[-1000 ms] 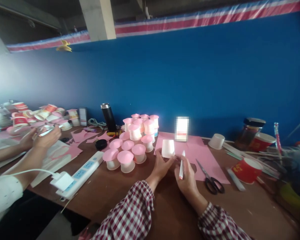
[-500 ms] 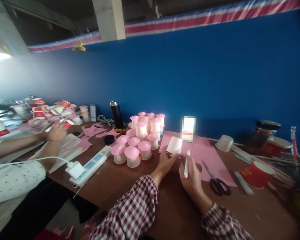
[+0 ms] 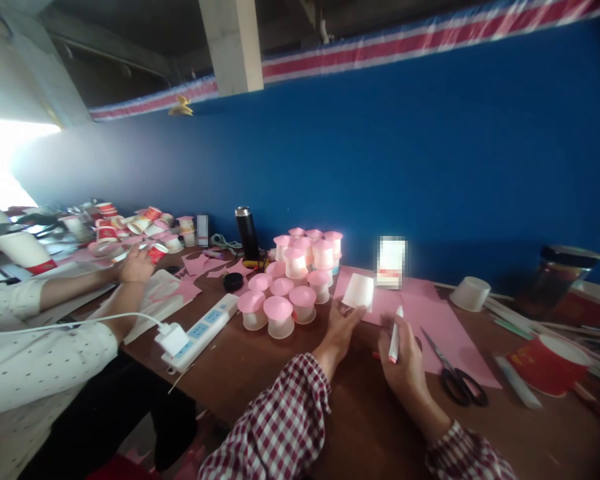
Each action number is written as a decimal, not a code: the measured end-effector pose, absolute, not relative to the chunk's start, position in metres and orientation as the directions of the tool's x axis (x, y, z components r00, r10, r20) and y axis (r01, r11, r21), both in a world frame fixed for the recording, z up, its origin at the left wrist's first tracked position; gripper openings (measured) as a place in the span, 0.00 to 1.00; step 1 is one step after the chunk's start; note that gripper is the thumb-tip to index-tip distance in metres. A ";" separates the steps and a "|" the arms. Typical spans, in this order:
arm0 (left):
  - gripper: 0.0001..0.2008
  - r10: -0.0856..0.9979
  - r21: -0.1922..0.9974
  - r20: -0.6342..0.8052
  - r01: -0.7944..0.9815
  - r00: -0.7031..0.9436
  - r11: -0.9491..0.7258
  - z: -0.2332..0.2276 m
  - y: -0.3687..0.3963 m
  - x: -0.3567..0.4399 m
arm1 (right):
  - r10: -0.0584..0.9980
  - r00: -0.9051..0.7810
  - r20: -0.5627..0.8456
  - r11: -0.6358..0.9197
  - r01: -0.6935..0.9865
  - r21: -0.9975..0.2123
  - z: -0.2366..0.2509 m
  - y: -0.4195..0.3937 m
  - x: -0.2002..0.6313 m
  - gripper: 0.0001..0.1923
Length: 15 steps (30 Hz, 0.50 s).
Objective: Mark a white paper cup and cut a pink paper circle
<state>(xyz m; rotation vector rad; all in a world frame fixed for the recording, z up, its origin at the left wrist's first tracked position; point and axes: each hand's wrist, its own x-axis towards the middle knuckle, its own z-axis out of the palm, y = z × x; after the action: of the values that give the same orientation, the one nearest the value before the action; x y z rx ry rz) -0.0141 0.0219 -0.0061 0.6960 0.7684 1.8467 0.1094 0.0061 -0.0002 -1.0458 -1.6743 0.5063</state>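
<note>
My left hand [image 3: 344,330] grips the near end of a white piece [image 3: 359,291], which looks like a paper cup lying tilted; its far side is hidden. Closed round a white marker with a reddish end [image 3: 395,340], my right hand [image 3: 405,363] is a little to the right, apart from the white piece. A small red bit [image 3: 377,355] shows by the right fingers. Beneath and beyond lies a large pink paper sheet [image 3: 425,300]. Black-handled scissors [image 3: 455,380] rest across its near right edge.
Several white cups with pink cone tops [image 3: 280,317] stand left of my hands, beside a power strip [image 3: 205,330]. A black flask [image 3: 247,233] is behind. Rightward are a white cup [image 3: 470,294] and a red cup [image 3: 547,363]. Another person's hand [image 3: 136,263] works at left.
The view has turned slightly left. My right hand with the marker has drawn a little away from my left hand, and the red bit now shows between them.
</note>
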 end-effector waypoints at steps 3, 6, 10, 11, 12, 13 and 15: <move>0.24 0.939 0.658 0.149 -0.678 -0.309 -0.328 0.001 0.020 -0.017 | 0.839 -0.086 0.537 0.524 0.394 -0.755 -0.004 0.008 0.110 0.15; 0.19 0.961 0.591 0.147 -0.758 -0.234 -0.275 0.008 0.017 -0.021 | 0.847 -0.090 0.523 0.513 0.395 -0.762 -0.007 0.009 0.110 0.16; 0.18 0.964 0.549 0.157 -0.792 -0.214 -0.266 0.010 0.016 -0.026 | 0.854 -0.085 0.514 0.503 0.390 -0.771 -0.009 0.010 0.110 0.17; 0.19 0.963 0.546 0.158 -0.793 -0.220 -0.271 0.009 0.016 -0.026 | 0.853 -0.087 0.514 0.504 0.390 -0.771 -0.010 0.010 0.110 0.16; 0.20 0.961 0.548 0.157 -0.789 -0.229 -0.277 0.009 0.017 -0.026 | 0.853 -0.088 0.515 0.505 0.389 -0.770 -0.010 0.011 0.110 0.16; 0.21 0.960 0.550 0.152 -0.786 -0.237 -0.281 0.009 0.017 -0.026 | 0.853 -0.089 0.515 0.506 0.388 -0.770 -0.010 0.011 0.110 0.16; 0.21 0.960 0.548 0.129 -0.789 -0.249 -0.278 0.008 0.018 -0.026 | 0.853 -0.092 0.514 0.506 0.388 -0.771 -0.010 0.011 0.110 0.17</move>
<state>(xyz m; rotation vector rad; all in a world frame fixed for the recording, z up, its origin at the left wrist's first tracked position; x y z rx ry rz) -0.0256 0.0182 0.0080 0.5278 0.4456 1.8010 0.1099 0.0108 -0.0102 -1.0635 -1.6927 0.5506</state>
